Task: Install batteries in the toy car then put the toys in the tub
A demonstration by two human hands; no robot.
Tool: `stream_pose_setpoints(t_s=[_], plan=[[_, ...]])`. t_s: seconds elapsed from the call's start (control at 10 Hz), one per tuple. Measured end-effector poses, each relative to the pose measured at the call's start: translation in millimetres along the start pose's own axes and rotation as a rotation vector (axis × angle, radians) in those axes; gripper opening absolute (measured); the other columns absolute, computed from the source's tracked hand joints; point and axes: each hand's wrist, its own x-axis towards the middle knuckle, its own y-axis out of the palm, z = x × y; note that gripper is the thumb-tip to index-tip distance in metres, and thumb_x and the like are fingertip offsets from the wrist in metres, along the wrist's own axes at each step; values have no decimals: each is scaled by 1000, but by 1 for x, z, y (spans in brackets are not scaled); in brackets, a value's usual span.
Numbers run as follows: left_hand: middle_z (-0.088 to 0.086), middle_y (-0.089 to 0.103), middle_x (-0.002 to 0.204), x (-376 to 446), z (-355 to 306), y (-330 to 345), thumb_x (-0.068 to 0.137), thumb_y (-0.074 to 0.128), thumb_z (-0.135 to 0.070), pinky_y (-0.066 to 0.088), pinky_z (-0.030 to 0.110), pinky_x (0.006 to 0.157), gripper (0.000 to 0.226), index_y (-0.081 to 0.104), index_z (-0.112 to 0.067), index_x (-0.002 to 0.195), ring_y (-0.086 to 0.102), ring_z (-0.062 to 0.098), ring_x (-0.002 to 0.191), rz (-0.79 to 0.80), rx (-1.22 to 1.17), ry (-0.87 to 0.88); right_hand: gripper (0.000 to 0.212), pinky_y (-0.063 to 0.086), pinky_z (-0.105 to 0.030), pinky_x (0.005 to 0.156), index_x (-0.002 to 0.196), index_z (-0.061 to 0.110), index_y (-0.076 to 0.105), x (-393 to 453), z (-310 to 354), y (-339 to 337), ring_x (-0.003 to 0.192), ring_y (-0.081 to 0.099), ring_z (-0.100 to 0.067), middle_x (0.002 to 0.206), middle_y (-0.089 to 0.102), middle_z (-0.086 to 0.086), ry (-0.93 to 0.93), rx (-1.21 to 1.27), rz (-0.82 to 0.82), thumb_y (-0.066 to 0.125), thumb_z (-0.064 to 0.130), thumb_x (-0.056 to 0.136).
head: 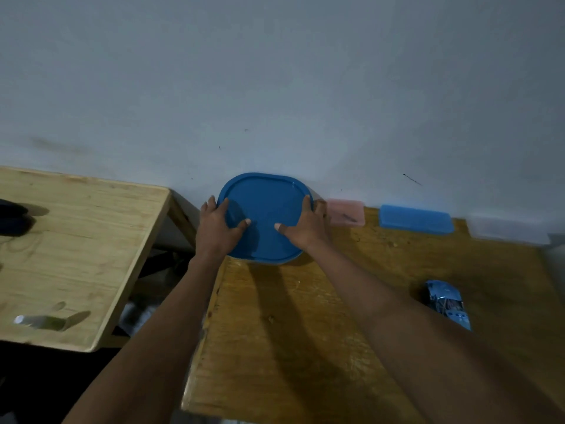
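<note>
We grip the blue tub lid (pixel 265 209) at both edges, left hand (pixel 217 226) and right hand (pixel 305 224) clamping it, thumbs on top, toy car (pixel 448 304) well apart on the bench (pixel 305 347)

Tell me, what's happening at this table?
A person has both hands, left hand and right hand, on the blue lid of a tub at the far edge of the wooden table, gripping its sides with thumbs on top. A blue toy car lies on the table to the right, not yet in the tub.
</note>
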Motion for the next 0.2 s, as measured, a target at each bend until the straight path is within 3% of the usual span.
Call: stream_pose_setpoints(t_s=[0.2], plan=[[15,31,161,-37,-9,1,93,66,-47,29,53,120,68,45,-17,150,21,32,151,-103,-66,30,81,43,-47,104,153,23,28,-33,-16,-18,143,29,-31,157,26,-5,-64,135,-113,66,53,89]])
